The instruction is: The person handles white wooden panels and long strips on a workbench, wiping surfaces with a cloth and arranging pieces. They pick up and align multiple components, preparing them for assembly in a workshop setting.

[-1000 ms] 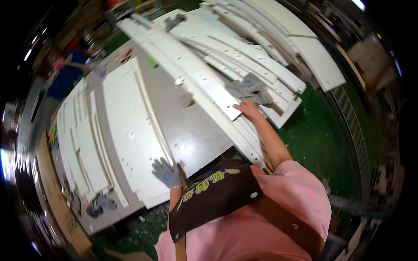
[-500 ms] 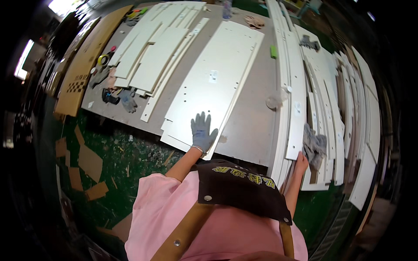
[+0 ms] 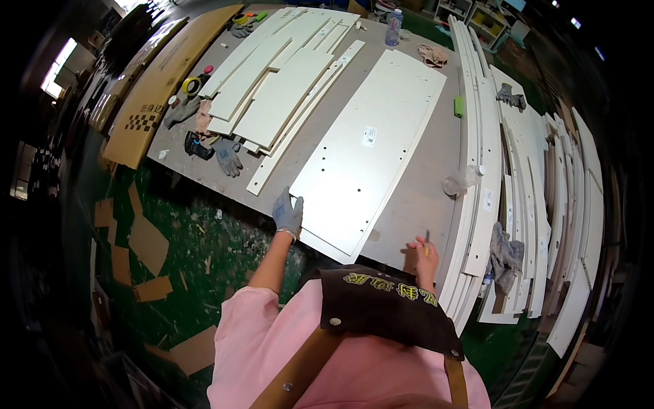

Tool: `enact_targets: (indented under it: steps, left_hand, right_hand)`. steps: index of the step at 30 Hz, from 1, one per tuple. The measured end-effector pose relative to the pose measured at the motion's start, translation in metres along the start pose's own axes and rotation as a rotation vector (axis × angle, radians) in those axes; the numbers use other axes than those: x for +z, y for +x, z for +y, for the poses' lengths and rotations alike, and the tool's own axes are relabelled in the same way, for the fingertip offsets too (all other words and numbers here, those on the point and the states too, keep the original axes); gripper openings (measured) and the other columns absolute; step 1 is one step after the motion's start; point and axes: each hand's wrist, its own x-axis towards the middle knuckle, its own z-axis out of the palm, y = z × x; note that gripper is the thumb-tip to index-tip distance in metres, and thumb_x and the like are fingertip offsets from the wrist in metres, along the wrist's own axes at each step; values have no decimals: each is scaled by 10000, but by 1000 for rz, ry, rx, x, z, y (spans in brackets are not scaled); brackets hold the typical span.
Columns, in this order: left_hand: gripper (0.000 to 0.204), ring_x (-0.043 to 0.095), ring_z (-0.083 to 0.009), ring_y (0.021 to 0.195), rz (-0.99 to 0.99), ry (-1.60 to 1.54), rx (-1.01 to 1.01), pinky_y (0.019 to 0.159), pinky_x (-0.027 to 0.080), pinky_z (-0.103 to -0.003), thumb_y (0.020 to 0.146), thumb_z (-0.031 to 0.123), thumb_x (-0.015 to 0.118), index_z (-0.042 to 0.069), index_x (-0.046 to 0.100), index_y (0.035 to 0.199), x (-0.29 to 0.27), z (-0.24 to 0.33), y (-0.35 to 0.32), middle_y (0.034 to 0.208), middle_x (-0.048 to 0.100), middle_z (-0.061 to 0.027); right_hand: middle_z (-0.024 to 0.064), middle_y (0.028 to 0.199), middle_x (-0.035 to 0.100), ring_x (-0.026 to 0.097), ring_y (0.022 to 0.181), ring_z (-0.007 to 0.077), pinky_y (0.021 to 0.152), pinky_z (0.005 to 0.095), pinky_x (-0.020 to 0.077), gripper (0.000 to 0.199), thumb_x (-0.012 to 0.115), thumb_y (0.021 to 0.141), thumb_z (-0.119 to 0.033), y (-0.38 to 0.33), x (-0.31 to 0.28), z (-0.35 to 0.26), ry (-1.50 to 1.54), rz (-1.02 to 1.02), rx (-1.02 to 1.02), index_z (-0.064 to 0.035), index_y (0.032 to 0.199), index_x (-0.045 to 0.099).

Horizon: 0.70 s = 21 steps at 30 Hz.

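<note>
carton: long and brown, lying along the table's left side.
left stack: white boards, overlapping, with a strip of bare grey between them and my panel.
my left hand: gloved, partly open, at the left edge of the panel near its close corner; i cannot tell if the fingers grip it.
white panel: on the table in front of me, near end at the table's near edge, 1 more board edge showing beneath its right side.
panel's long axis: runs away from me, far end leaning right.
room at right: a wider band of grey tabletop between the panel's right edge and the long boards.
my right hand: bare, fingers closed around a slim tool, over the table's near edge, apart from the panel.
long boards: white, stretching away along the right.
</note>
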Motion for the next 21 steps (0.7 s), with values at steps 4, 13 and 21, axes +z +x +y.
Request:
enact_targets:
  steps: [4, 13, 21]
  left_hand:
    - [622, 516, -375, 1155, -76, -22, 51, 1003, 400, -457, 882, 397, 608, 30, 472, 1365, -10, -3, 6, 1234, 570, -207]
    - [561, 573, -339, 1158, -355, -238, 17, 977, 455, -409, 879, 367, 624, 13, 548, 1307, -57, -25, 47, 1221, 614, -205]
    - [557, 569, -365, 1135, -128, 29, 245, 964, 456, -425, 861, 348, 652, 12, 545, 1293, -132, -63, 110, 1228, 598, -213]
  right_hand:
    - [73, 887, 700, 657, 821, 152, 795, 269, 503, 215, 569, 953, -123, -5, 43, 16, -75, -221, 34, 17, 1103, 630]
    - [57, 858, 692, 641, 818, 136, 797, 274, 499, 211, 551, 954, -133, 6, 116, 17, -123, -221, -40, 12, 1081, 637]
    - [56, 870, 674, 630, 845, 130, 813, 271, 489, 217, 544, 955, -130, 16, 174, -9, -47, -255, -119, 26, 1079, 631]
